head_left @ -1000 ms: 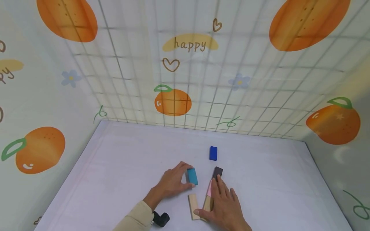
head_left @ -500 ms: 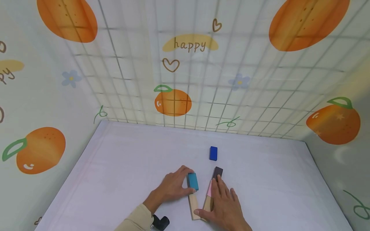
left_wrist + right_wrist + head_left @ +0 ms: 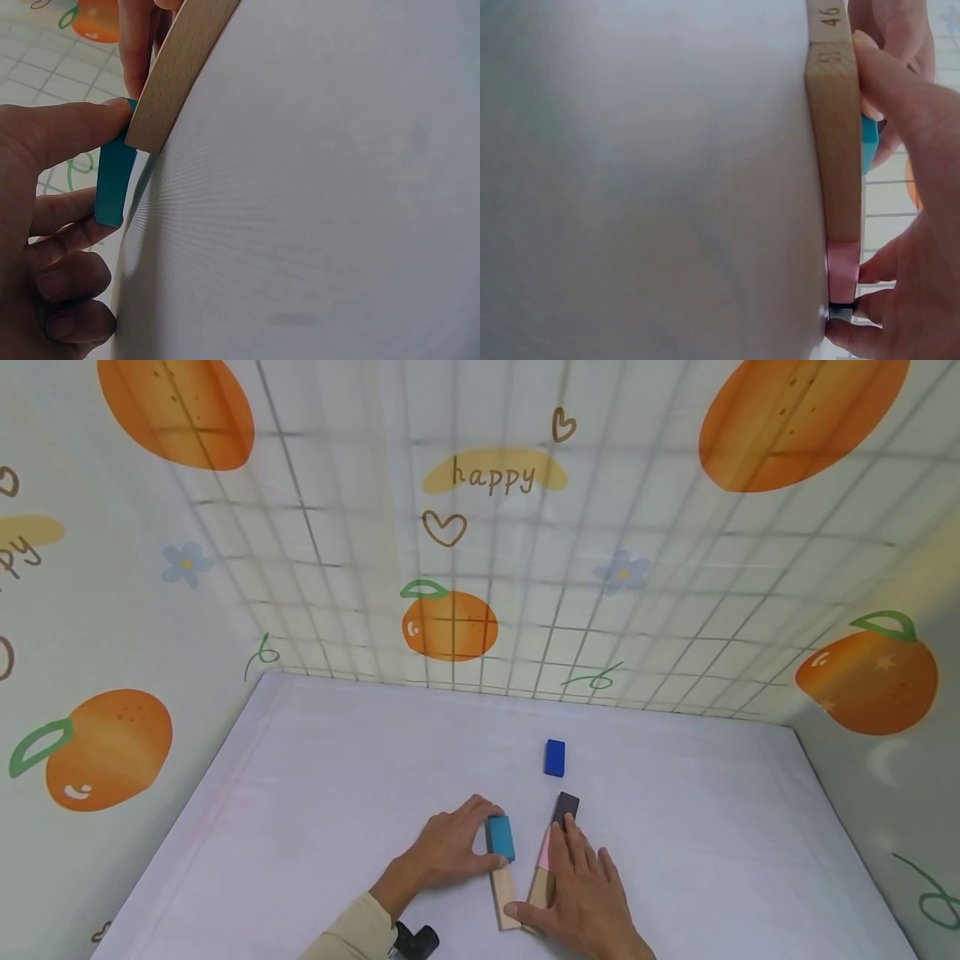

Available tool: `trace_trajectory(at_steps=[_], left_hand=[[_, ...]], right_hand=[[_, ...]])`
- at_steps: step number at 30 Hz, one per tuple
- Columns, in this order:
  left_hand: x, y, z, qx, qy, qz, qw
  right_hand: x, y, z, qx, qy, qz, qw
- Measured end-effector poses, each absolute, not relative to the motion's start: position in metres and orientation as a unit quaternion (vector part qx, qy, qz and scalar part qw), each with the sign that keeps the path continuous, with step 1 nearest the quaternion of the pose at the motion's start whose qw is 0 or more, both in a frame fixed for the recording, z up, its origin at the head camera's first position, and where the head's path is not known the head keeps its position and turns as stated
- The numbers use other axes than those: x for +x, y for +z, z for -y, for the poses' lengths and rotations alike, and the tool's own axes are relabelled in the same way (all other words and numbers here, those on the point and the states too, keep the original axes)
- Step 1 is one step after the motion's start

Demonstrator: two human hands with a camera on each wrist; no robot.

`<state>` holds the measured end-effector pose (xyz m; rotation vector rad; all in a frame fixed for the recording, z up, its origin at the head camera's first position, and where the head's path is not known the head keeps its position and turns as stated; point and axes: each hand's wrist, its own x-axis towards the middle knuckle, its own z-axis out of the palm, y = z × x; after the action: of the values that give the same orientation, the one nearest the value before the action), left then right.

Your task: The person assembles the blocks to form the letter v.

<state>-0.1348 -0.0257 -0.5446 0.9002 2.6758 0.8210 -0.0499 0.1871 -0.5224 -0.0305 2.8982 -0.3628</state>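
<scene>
In the head view my left hand [image 3: 452,846] pinches a light-blue block [image 3: 501,838] lengthwise between thumb and fingers. The block's near end meets the far end of a plain wooden block [image 3: 504,900]. My right hand [image 3: 592,893] rests with straight fingers along a slanted row: a second wooden block [image 3: 540,890], a pink block [image 3: 543,852] and a black block [image 3: 566,808]. Its thumb touches the plain block on the left. The right wrist view shows numbers on the ends of both wooden blocks [image 3: 840,150], which meet at a corner. The right hand hides part of the row.
A dark-blue block [image 3: 555,758] lies beyond the black one on the white tabletop [image 3: 337,760]. Curtain walls [image 3: 360,568] with orange prints enclose the back and sides. A black device [image 3: 416,941] sits at the left wrist.
The left hand has drawn the light-blue block nearer, from a gap to touching the left wooden block's end. My right hand has stayed put.
</scene>
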Motion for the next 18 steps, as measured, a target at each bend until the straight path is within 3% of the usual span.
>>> trace_trajectory(at_steps=[18], left_hand=[[-0.1334,-0.545,0.0261,0.302,0.264,-0.911,0.098]], right_hand=[[-0.0504,-0.5266,-0.1882,-0.01,-0.125,-0.986,0.111]])
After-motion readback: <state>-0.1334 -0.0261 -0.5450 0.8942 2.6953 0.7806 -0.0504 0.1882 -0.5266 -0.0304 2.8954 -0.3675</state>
